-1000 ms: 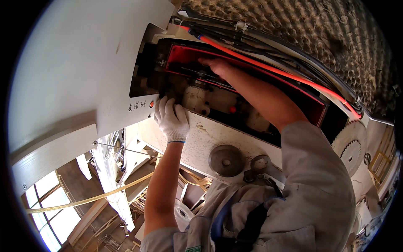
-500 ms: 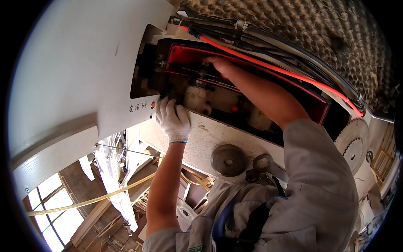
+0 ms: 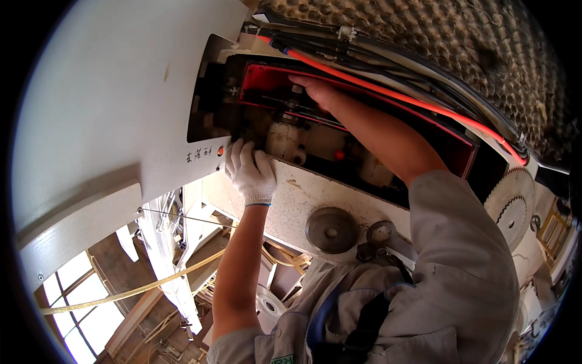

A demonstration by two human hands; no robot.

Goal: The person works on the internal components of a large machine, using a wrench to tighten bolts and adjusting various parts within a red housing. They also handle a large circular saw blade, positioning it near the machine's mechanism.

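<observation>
My left hand (image 3: 250, 173), in a white knit glove, rests its fingers over the near edge of a cream metal machine housing (image 3: 339, 188). Its fingers are slightly spread and hold nothing visible. Deep in the opening, my bare right hand (image 3: 317, 92) reaches beside the red inner wall (image 3: 267, 76), fingers stretched out. Just left of and below it stands the metal top of a spindle (image 3: 296, 89), above a pale cylindrical body (image 3: 283, 139). No tool shows in the right hand; part of its underside is hidden.
Black cables and an orange hose (image 3: 388, 97) run above the opening. A round metal disc (image 3: 331, 230) and a smaller ring (image 3: 381, 233) lie on the housing's near face. Circular saw blades (image 3: 515, 206) stand at right, a large white panel (image 3: 109, 91) at left.
My right hand has lifted slightly from the spindle top, which now shows more fully, and its fingers have straightened. My left hand stays in place on the housing edge.
</observation>
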